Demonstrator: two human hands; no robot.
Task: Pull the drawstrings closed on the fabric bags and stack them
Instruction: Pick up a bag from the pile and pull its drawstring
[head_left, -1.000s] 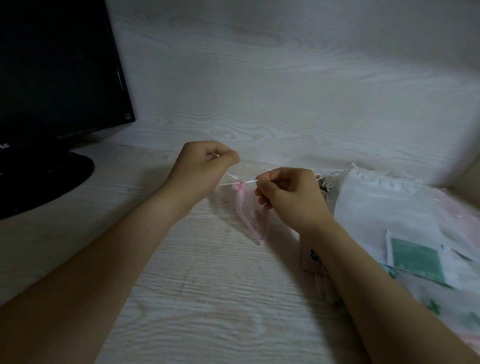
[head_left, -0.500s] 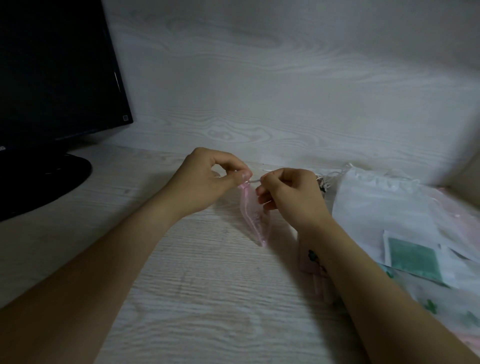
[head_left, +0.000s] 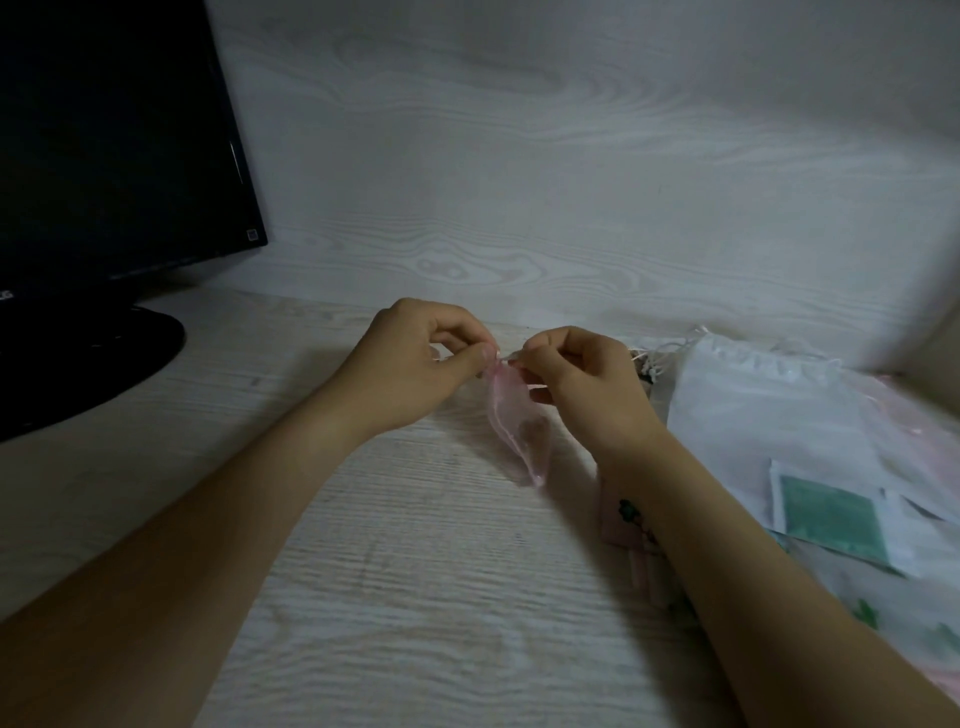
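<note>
Bag (head_left: 517, 426) of sheer pink fabric hangs narrow, mouth gathered, left hand (head_left: 415, 364) and right hand (head_left: 587, 384) each pinching its top.

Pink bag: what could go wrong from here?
1. The left hand pinches the neck of the pink bag and the right hand pinches its thin string, by fingertips only. The string could slip and leave the mouth loose.
2. Loose strings of the pile lie right beside the right hand and might snag when it moves.
</note>
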